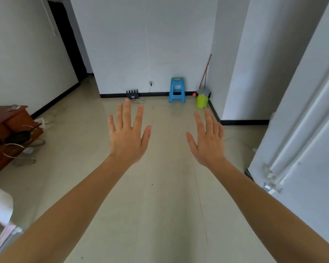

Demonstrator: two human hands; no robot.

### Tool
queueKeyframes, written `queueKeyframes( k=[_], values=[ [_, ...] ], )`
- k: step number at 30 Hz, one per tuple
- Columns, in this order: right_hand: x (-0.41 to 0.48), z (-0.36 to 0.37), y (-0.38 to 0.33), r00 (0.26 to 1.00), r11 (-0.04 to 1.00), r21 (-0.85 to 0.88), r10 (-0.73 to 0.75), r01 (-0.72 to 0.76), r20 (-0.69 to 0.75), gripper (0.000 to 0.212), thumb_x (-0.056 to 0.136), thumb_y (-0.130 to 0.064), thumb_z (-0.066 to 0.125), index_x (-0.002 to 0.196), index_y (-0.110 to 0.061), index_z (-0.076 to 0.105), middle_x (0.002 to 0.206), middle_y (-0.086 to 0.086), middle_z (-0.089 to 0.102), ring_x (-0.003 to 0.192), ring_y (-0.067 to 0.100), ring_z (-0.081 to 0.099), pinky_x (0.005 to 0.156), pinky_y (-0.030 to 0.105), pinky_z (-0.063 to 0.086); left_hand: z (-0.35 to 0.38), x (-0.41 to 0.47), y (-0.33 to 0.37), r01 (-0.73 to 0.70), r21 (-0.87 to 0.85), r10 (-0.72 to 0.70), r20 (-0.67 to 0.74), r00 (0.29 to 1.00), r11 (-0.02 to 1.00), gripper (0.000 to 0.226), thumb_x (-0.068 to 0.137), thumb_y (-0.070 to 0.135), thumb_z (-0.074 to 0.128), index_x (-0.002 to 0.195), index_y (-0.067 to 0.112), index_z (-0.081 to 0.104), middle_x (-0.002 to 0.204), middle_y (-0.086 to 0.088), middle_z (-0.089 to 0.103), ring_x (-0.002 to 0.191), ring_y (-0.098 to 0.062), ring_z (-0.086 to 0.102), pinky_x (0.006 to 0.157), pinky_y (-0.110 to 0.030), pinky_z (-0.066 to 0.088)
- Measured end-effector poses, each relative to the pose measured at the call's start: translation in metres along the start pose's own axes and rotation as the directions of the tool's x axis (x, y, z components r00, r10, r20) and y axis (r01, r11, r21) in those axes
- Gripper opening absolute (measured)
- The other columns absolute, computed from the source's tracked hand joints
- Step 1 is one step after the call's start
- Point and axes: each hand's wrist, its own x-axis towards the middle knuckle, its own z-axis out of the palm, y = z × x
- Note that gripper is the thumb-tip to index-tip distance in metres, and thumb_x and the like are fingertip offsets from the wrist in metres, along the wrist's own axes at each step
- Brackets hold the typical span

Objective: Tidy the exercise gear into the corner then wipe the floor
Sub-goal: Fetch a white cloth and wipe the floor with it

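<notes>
My left hand [127, 135] and my right hand [207, 141] are stretched out in front of me above the pale tiled floor [165, 196], backs up, fingers spread, holding nothing. In the far right corner a mop [205, 72] with a red handle leans on the wall above a lime-green bucket [202, 98]. No exercise gear is clearly recognisable; dark items with curved metal bars [17, 141] lie at the left by a wooden cabinet.
A blue plastic stool [177, 90] and a black router [132, 94] stand at the far wall. A brown wooden cabinet [10, 118] is at the left, a dark doorway [66, 38] behind it. White door panels [302, 149] line the right side.
</notes>
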Motion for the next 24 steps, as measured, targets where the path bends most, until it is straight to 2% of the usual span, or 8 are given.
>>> queueKeyframes(
  k=[5, 7, 11, 18, 24],
  values=[
    [0.134, 0.090, 0.016, 0.996, 0.996, -0.011, -0.086, 0.085, -0.017, 0.066, 0.102, -0.051, 0.041, 0.157, -0.017, 0.028, 0.165, 0.019, 0.014, 0.147, 0.040, 0.026, 0.117, 0.056, 0.026, 0.102, 0.110, -0.043, 0.030, -0.008, -0.030, -0.040, 0.999, 1.000, 0.065, 0.102, 0.052, 0.021, 0.155, 0.014, 0.024, 0.162, -0.022, 0.006, 0.149, -0.041, 0.009, 0.115, -0.062, 0.019],
    [0.189, 0.131, 0.022, 0.996, 0.996, -0.029, -0.088, 0.088, -0.016, 0.066, 0.102, -0.052, 0.038, 0.158, -0.019, 0.025, 0.166, 0.017, 0.010, 0.149, 0.039, 0.022, 0.119, 0.056, 0.022, 0.149, 0.157, -0.061, 0.036, -0.013, -0.037, -0.053, 0.998, 0.999, 0.064, 0.102, 0.051, 0.023, 0.155, 0.015, 0.023, 0.162, -0.022, 0.007, 0.149, -0.040, 0.009, 0.115, -0.062, 0.020],
    [0.304, 0.204, 0.033, 0.998, 0.997, -0.049, -0.064, 0.064, 0.000, 0.068, 0.103, -0.054, 0.034, 0.160, -0.021, 0.016, 0.168, 0.014, 0.002, 0.152, 0.037, 0.014, 0.121, 0.055, 0.017, 0.233, 0.262, -0.097, 0.032, -0.029, -0.032, -0.031, 0.999, 0.999, 0.065, 0.102, 0.052, 0.019, 0.156, 0.016, 0.018, 0.163, -0.021, 0.004, 0.150, -0.038, 0.005, 0.116, -0.060, 0.019],
    [0.479, 0.291, 0.073, 1.000, 0.997, -0.080, -0.019, 0.019, 0.006, 0.068, 0.102, -0.056, 0.028, 0.160, -0.023, 0.015, 0.168, 0.013, 0.002, 0.153, 0.033, 0.012, 0.122, 0.054, 0.017, 0.358, 0.453, -0.125, -0.022, -0.082, 0.021, -0.004, 1.000, 0.996, 0.064, 0.102, 0.051, 0.022, 0.157, 0.017, 0.016, 0.163, -0.021, 0.005, 0.150, -0.037, 0.007, 0.117, -0.058, 0.020],
    [0.612, 0.406, 0.129, 1.000, 0.999, -0.048, 0.018, -0.019, -0.025, 0.067, 0.102, -0.056, 0.029, 0.159, -0.022, 0.018, 0.168, 0.012, 0.003, 0.152, 0.033, 0.014, 0.121, 0.054, 0.018, 0.497, 0.587, -0.136, -0.085, -0.085, 0.087, 0.021, 0.996, 0.993, 0.065, 0.102, 0.052, 0.021, 0.157, 0.017, 0.017, 0.163, -0.020, 0.003, 0.151, -0.036, 0.005, 0.115, -0.059, 0.023]
  ],
)
